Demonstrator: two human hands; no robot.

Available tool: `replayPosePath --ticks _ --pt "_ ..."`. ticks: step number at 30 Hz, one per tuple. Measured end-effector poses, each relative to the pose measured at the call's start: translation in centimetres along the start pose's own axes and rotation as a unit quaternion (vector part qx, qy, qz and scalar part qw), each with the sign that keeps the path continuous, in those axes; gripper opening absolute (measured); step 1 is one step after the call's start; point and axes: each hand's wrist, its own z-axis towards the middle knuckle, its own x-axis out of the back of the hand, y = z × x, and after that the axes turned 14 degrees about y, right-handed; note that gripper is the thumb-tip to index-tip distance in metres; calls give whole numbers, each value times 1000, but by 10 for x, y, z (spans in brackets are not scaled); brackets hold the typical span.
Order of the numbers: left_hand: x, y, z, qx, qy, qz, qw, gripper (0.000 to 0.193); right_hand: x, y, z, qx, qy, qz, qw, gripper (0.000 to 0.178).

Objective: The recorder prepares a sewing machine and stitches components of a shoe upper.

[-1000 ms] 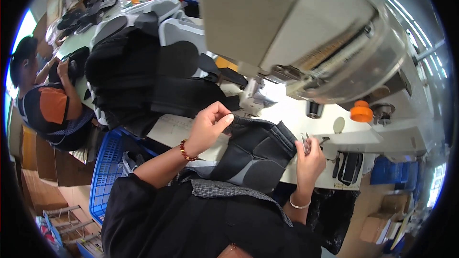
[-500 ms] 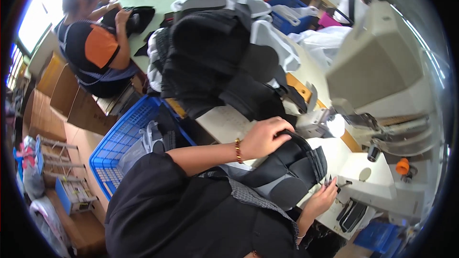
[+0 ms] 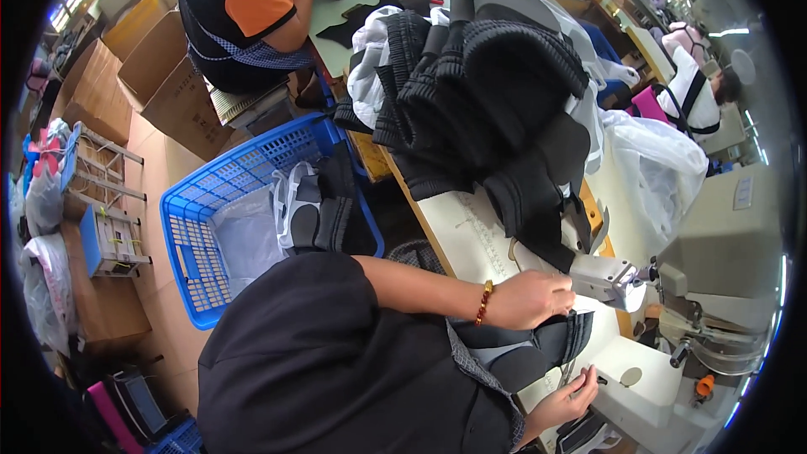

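black-and-grey fabric piece [image 3: 521, 363], just before the sewing machine [image 3: 609, 282], shows less than a second ago; long axis crosswise, ribbed end rightward; left hand's [image 3: 528, 298] grip pinches its upper edge, right hand's [image 3: 567, 403] holds metal snips [image 3: 567, 372]; blue basket [image 3: 195, 244] left of the machine

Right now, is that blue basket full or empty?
Partly filled: in the blue basket, black and grey pieces sit toward the right side, with clear plastic beside them. The sleeve hides some.
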Motion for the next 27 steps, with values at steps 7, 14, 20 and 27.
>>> replayPosePath --ticks 7,14,20,27 --pt "-3 9 -6 -41 -21 -42 998 15 -64 -40 28 233 -162 161 945 42" --pt "26 14 10 -70 43 8 997 10 -77 -61 32 300 -120 245 914 20" --pt "67 22 37 -86 111 -21 990 20 -89 -61 40 329 -105 197 918 18" --pt "183 37 66 -272 156 154 937 36 -70 -76 34 249 -88 107 958 57"
